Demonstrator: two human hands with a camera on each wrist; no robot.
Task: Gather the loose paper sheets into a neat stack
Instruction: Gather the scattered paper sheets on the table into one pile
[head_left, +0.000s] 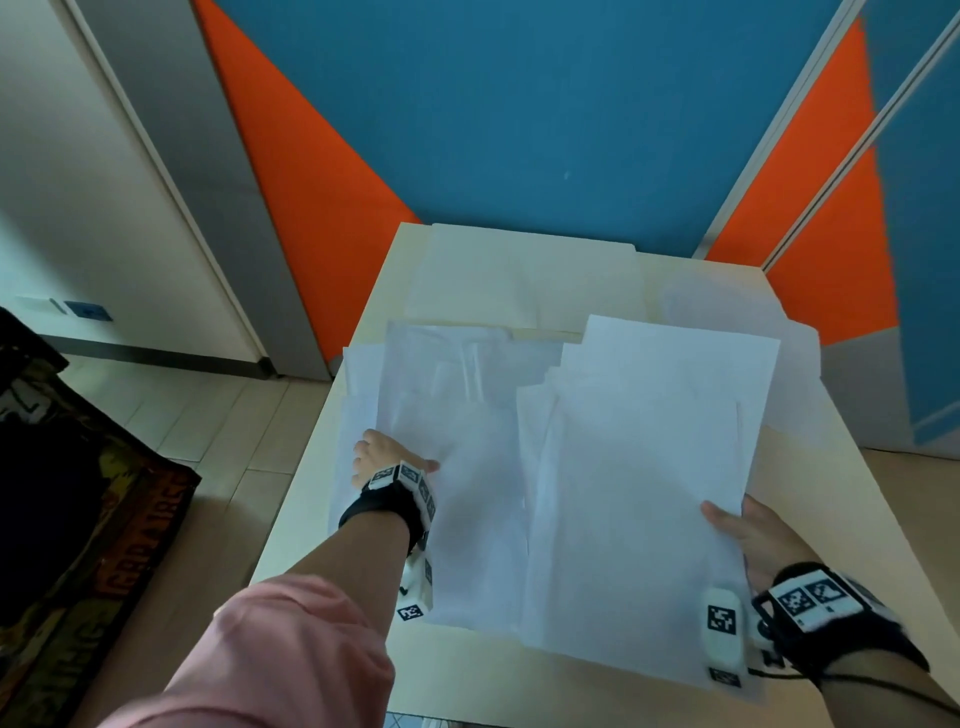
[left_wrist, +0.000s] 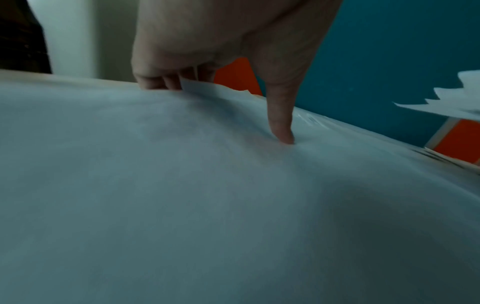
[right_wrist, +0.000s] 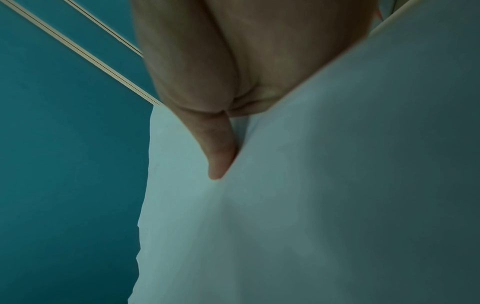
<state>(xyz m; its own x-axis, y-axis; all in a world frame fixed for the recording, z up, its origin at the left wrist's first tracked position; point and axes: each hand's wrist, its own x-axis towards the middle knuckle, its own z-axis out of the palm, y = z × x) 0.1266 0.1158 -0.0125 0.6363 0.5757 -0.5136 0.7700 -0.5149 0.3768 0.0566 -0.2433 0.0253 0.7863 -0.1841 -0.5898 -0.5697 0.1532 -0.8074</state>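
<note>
Holding the near paper sheets (head_left: 639, 467), the right hand (head_left: 753, 540) pinches their right edge, thumb on top. The left hand (head_left: 379, 457) pinches the left pile (head_left: 457, 415) too, thumb pressing down. Paper looks thin, light, floppy and slippery, so grab edges with both hands. Farther back, more sheets lie spread over the pale, smooth desk (head_left: 467, 675).

Left hand (head_left: 382, 457) pinches paper, thumb on top, fingers curled under; right hand (head_left: 753, 540) likewise, nearer.
</note>
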